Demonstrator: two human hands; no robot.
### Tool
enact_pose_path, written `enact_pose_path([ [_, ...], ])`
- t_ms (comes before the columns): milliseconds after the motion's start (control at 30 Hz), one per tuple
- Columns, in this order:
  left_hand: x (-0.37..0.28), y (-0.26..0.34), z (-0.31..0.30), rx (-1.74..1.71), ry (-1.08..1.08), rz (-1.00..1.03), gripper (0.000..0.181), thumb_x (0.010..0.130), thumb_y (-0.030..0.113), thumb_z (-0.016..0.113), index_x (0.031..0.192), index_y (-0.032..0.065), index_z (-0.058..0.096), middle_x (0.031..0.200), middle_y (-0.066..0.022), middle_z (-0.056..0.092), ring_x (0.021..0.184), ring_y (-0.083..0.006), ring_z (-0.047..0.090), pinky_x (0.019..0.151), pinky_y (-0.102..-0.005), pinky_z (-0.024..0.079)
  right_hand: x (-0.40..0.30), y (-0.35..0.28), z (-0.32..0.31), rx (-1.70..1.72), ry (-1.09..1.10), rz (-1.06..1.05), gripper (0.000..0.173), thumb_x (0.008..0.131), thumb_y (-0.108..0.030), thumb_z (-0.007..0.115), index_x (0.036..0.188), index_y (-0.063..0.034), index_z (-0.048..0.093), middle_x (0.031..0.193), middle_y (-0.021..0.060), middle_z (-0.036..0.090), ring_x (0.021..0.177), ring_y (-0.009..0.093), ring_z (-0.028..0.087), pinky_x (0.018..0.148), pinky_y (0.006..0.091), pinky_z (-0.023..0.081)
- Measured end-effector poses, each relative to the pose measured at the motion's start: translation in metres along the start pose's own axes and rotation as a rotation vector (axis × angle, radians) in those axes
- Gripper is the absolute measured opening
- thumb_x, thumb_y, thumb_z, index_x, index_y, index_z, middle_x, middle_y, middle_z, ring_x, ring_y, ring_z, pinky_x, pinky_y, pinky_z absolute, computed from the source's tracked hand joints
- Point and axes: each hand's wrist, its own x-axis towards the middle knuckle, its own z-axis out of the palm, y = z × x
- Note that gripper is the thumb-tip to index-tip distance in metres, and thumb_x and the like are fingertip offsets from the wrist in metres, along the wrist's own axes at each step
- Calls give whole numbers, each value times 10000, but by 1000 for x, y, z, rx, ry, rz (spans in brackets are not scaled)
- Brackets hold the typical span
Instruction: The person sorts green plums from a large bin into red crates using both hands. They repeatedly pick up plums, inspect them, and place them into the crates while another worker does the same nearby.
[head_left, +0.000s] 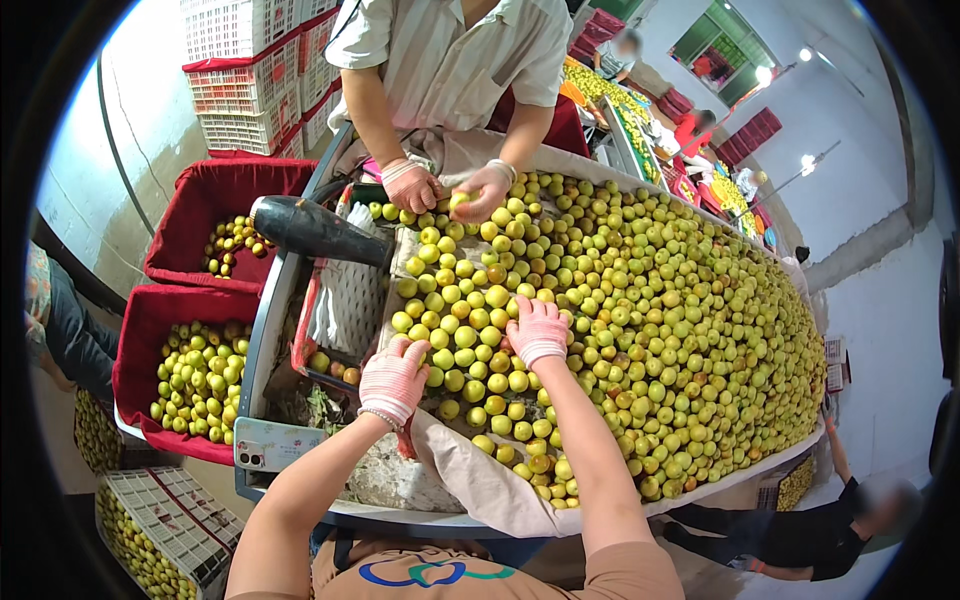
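Observation:
My left hand (394, 379), in a pink and white knitted glove, is palm down at the near left edge of the loose fruit, its fingertips beside the nearest pieces. My right hand (538, 330), gloved alike, reaches over the small round yellow-green fruits (675, 330), with a reddish one partly showing by its thumb. Both palms face away, so anything under them is hidden. The fruit lies on a cloth-lined sorting table (480, 476), heaped toward the right and sparser near my hands. White foam netting (346, 304) fills a red-edged tray left of the fruit.
Across the table, a co-worker's gloved hands (480, 191) hold a fruit. A black cylindrical device (319, 229) juts over the tray. Red-lined crates (139, 360) with fruit stand at the left, and a phone (274, 444) lies on the near left corner. Stacked crates (240, 90) rise behind.

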Motion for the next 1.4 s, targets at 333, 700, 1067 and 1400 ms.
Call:
enact_pose_path([
  [333, 0, 4, -3, -16, -14, -20, 327, 818, 223, 687, 1138, 184, 632, 1050, -78, 599, 846, -314, 643, 755, -436, 521, 51, -41, -19, 166, -207, -33, 467, 950, -414, 503, 1388, -259, 457, 1363, 87, 487, 1176, 339, 550, 973, 479, 480],
  [700, 14, -5, 19, -1585, 46, -677, 171, 905, 210, 698, 950, 61, 628, 877, -67, 623, 781, -170, 623, 645, -309, 571, 7, -41, -13, 349, -423, -119, 455, 843, -299, 640, 1282, -293, 525, 1368, 89, 494, 1121, 303, 611, 946, 386, 509],
  [1067, 3, 13, 17, -2205, -664, -939, 781, 817, 646, 672, 1299, 55, 502, 1249, -179, 582, 1122, -355, 619, 795, -538, 612, -84, -76, -56, 884, 271, -462, 301, 934, -305, 625, 1183, -138, 656, 1210, 123, 625, 1125, 355, 565, 1009, 441, 447],
  [1400, 10, 11, 12, -2539, -582, -848, 617, 843, 620, 649, 1297, 220, 532, 1382, -139, 486, 1292, -505, 422, 876, -662, 527, 45, 17, 5, 456, 187, -42, 387, 892, -371, 628, 1231, -186, 618, 1301, 50, 576, 1199, 275, 522, 1046, 420, 403],
])
